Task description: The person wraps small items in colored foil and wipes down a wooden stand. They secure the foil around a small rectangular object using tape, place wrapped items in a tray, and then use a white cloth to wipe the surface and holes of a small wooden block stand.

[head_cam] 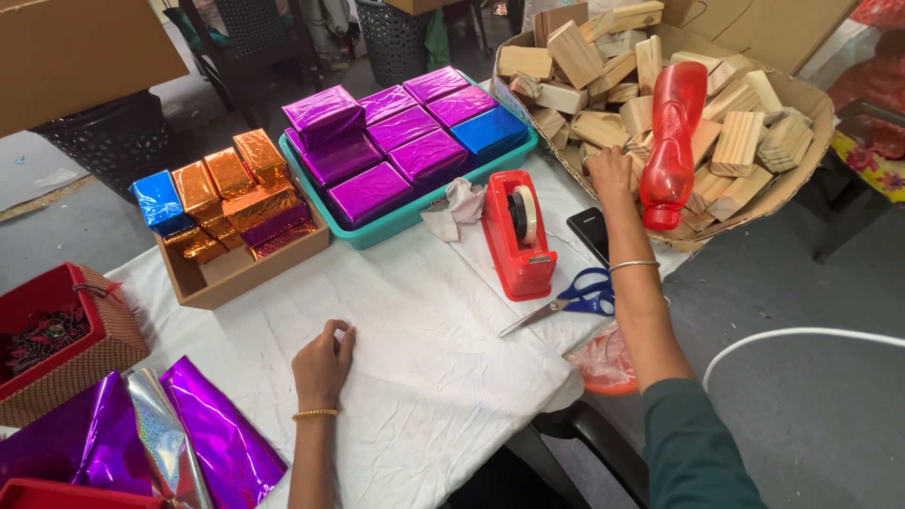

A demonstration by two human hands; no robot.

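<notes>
Nearest to us, our left hand (321, 363) lies on the white cloth (424, 377) with its fingers curled loosely under, gripping nothing, on the near side of the red tape dispenser (518, 235); closer in than that hand, at the table's near corner, lie the loose sheets of purple and silver foil (179, 438). The blue-handled scissors (566, 298) sit just beside the dispenser's near end, and a black phone (590, 231) lies close on its right. Past the dispenser, our right hand (610, 172) is stretched out to the cardboard box (797, 141), fingers bent down over the wooden blocks (594, 127) at its near rim; whether it has actually closed on one we cannot tell, as the fingertips are hidden. A red plastic bottle (671, 141) lies among the blocks, to the right of that hand. To the far left of the dispenser the teal tray (415, 212) holds wrapped purple and blue parcels, and beyond it a wooden box (236, 269) holds orange ones. By our reading this is the fetching step: a bare block is being picked for wrapping. The next move calls for a firm grip on one single block, lifted clear of the pile without nudging the bottle, then brought back to the open cloth near the dispenser, where foil can go under it.
</notes>
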